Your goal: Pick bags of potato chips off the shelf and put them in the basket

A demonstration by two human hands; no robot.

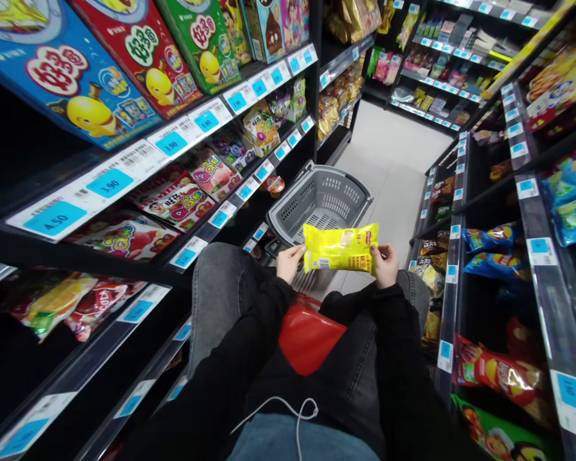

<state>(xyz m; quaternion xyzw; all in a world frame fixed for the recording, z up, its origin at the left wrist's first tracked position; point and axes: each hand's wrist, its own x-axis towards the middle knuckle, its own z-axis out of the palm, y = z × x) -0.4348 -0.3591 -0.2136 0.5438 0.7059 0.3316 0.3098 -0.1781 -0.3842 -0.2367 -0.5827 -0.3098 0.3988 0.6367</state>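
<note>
A yellow snack packet [340, 246], long and flat with printed text and a barcode, is stretched level between my two hands. My left hand [290, 262] pinches its left end. At the right end, my right hand [386, 264] grips it between thumb and fingers. Just beyond the packet, a grey shopping basket [288, 208] with slotted walls rests on the floor; the part of it that shows inside holds nothing. Below my hands, a shiny red thing [307, 336] sits between my knees; I cannot tell what it is.
On the left, a shelf rail [110, 182] with price tags runs under boxed snacks, such as a blue box [72, 96]. Bagged candies [214, 173] fill the lower shelf. Chip bags [499, 378] line the right shelves. Pale floor tiles [388, 144] lead to a far shelf [441, 80].
</note>
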